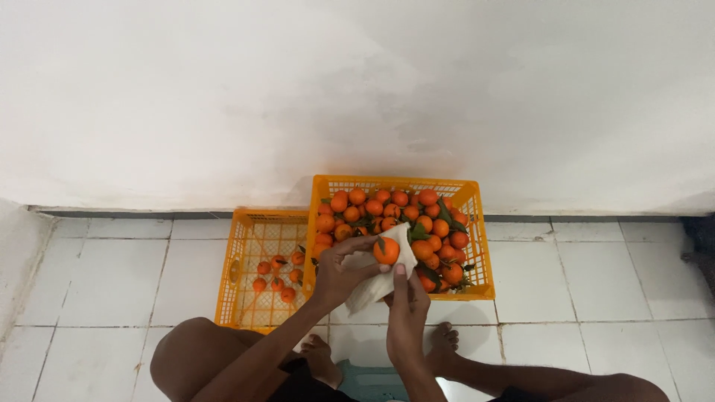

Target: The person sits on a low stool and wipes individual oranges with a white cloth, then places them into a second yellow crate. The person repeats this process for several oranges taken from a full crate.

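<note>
Right hand (406, 309): fingers closed on white cloth (380, 279), thumb up.
Left hand (344, 269): fingers curled round orange (386, 251), cupped in cloth above near rim of full crate (477, 246).
Judgement: rotate fruit in cloth, light pressure, wipe all sides.
Left: sparse crate (237, 260), few oranges.

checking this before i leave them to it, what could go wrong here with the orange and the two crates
1. The orange sits in a white cloth pinched between the left hand and right hand, above the floor gap between the crates; if it slips it may hit the tiles and bruise.
2. The full crate is heaped near its rim, so a knock could roll fruit out.
3. Leaves and stems among the oranges could scratch skins.
</note>
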